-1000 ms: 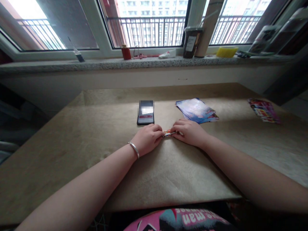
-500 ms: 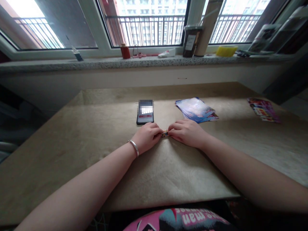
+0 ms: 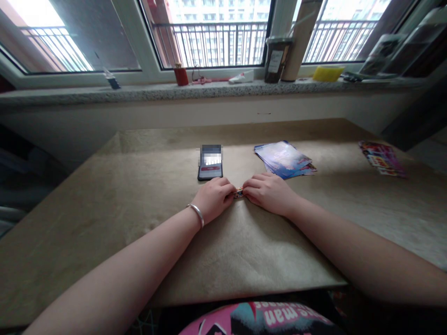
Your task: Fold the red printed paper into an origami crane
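Since the multicoloured, paper-like strip (image 3: 239, 192) near the middle of the smooth tan counter (image 3: 223, 265) looks small, we pinch it with our left hand (image 3: 214, 200) at nine o'clock and right hand (image 3: 269, 191) at three, presumably for even control.

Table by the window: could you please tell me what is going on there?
Someone's left hand and right hand hold a small patterned piece between them at the table. A phone lies just beyond the left hand, bluish sheets beyond the right. Farther right lies a red and pink pile.
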`<state>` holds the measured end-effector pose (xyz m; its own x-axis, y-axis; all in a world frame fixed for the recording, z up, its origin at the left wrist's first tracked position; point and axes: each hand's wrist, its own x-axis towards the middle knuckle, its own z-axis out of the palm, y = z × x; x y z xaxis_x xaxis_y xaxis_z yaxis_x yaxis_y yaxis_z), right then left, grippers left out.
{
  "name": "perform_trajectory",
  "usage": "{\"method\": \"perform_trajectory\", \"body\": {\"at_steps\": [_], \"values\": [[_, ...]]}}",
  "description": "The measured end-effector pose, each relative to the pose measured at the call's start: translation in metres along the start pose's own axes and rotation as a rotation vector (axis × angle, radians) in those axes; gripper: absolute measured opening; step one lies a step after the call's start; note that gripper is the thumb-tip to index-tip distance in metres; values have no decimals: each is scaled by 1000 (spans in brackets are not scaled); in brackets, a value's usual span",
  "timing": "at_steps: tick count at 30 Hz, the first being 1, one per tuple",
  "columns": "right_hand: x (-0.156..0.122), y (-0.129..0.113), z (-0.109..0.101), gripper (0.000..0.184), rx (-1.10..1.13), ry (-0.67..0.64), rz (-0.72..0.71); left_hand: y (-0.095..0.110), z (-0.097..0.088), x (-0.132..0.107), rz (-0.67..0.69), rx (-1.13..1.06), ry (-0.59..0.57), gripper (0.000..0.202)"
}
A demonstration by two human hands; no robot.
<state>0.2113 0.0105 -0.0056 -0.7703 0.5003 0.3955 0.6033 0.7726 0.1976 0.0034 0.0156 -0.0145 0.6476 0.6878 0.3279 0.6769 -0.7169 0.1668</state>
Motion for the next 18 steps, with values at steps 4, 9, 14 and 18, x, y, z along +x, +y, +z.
{"method": "perform_trajectory", "body": {"at_steps": [4,9,14,18], "values": [[1,-3,0,21,-24,37,-18,-3,3,1,-28,-46,22,10],[2,-7,1,20,-35,63,-17,-2,1,3,-22,-58,5,10],[1,-6,4,18,2,70,-4,1,-5,0,54,41,-42,16],[0,-3,8,18,64,75,26,-1,-7,-2,116,51,-58,15]]}}
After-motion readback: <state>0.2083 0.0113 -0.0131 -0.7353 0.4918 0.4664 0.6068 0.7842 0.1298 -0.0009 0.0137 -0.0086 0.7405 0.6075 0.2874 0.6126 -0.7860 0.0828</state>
